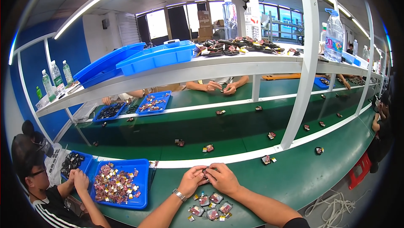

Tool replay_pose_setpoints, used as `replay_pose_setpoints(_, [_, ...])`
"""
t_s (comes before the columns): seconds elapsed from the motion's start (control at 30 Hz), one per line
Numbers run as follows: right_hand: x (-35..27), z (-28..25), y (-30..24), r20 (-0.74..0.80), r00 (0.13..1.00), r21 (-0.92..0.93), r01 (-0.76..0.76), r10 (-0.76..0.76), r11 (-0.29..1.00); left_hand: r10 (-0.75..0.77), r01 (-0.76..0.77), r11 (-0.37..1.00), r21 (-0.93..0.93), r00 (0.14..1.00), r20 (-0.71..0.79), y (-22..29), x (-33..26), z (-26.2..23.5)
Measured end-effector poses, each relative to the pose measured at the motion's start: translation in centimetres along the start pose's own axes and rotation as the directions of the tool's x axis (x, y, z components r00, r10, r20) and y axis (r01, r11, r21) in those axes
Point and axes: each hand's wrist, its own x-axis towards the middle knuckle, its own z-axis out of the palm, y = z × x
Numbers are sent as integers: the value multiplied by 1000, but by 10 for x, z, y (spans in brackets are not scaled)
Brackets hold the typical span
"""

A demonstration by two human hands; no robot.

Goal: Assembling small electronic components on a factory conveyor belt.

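My left hand, with a metal watch on its wrist, and my right hand meet over the green work surface. Between their fingertips they grip a small dark electronic part, mostly covered by the fingers. Just below my hands lies a loose cluster of small electronic assemblies, dark-rimmed with pinkish-red insides and yellow-white tabs. To the left of my left hand stands a blue tray heaped with similar reddish pieces with tabs.
A co-worker's hands work at the left, beside another blue tray of black parts. Scattered assemblies lie on the green conveyor belt ahead. A white post rises front right. The overhead shelf carries blue trays, bottles and piled parts.
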Motion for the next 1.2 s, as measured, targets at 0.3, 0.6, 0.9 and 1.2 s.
replay_pose_setpoints(0.3, [2, 2, 0, 19, 1000, 15, -7, 7, 1000, 53, -50, 997, 58, 996, -66, -6, 1, 1])
replay_pose_setpoints(0.6, [-1, 6, -1, -10, 983, 181, -180, 185, 967, 123, -70, 955, 288, 977, -173, -12, 3, 4])
replay_pose_setpoints(0.9, [-1, 1, -6, -28, 999, -38, -29, 28, 999, 80, -66, 978, 199, 995, -66, -9, -1, 1])
replay_pose_setpoints(1.2, [-6, 3, 5, -1, 999, -91, -49, 49, 995, 14, -6, 992, 127, 998, -63, -11, 6, 6])
